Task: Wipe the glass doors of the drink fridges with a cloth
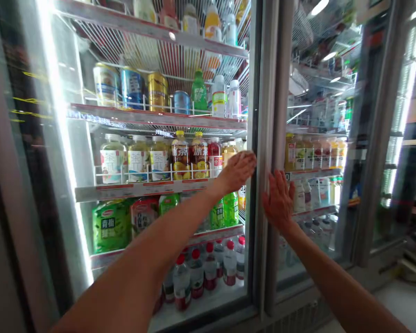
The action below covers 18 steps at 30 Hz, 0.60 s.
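Behind the left glass door (258, 101), shelves (152, 188) carry, from the left, a green plastic pack (109, 229) and a red pack (143, 215), a gold can (157, 92) higher up, then yellow-capped iced tea bottles (180, 159) filled with dark brown drink. Red-capped bottles (197, 275) stand at the bottom. The left hand (238, 167) lies over this door's glass near its right edge, fingers close together and pointing right; whether they grip anything, I cannot tell. Just beside it, the right hand (280, 203) rests on the metal door frame (280, 101), fingers extended and slightly apart. Farther right, juice bottles (317, 155) line another shelf.
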Each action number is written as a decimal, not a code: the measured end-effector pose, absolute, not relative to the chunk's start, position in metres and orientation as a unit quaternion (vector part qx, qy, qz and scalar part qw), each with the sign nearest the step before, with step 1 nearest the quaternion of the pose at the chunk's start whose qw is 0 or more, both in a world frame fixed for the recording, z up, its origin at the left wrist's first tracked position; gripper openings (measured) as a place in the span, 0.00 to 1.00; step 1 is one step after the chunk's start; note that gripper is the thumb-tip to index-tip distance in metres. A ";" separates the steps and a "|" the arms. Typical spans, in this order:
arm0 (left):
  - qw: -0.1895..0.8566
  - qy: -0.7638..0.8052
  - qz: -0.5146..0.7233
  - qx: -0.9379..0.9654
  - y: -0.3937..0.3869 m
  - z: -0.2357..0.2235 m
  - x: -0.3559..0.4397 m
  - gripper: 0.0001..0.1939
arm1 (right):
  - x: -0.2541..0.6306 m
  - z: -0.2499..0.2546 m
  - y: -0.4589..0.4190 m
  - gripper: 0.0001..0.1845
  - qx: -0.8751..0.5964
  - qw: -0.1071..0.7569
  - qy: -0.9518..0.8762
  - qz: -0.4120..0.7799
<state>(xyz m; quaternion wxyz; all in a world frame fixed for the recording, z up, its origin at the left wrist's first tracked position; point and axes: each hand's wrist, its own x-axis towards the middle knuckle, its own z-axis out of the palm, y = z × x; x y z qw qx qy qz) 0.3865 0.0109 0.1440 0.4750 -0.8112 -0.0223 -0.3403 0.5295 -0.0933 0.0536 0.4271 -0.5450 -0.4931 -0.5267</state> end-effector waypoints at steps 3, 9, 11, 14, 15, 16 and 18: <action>0.512 0.074 -0.244 -0.820 0.009 0.118 0.385 0.19 | 0.533 0.054 -0.098 0.33 -0.546 0.429 -0.490 -0.526; 0.484 -0.066 -0.371 -0.790 0.014 0.132 0.348 0.22 | 0.514 0.055 -0.097 0.33 -0.543 0.424 -0.511 -0.514; 0.488 -0.053 -0.352 -0.797 0.016 0.129 0.328 0.22 | 0.502 0.055 -0.094 0.33 -0.536 0.416 -0.531 -0.507; 0.507 0.015 -0.279 -0.816 0.019 0.115 0.298 0.22 | 0.485 0.053 -0.088 0.33 -0.523 0.407 -0.555 -0.502; 0.506 0.000 -0.293 -0.811 0.021 0.112 0.289 0.22 | 0.479 0.053 -0.085 0.33 -0.519 0.407 -0.559 -0.502; 0.503 -0.036 -0.327 -0.800 0.022 0.110 0.279 0.22 | 0.474 0.053 -0.083 0.33 -0.515 0.408 -0.563 -0.501; 0.490 -0.116 -0.399 -0.767 0.025 0.108 0.262 0.22 | 0.463 0.052 -0.079 0.33 -0.508 0.411 -0.570 -0.499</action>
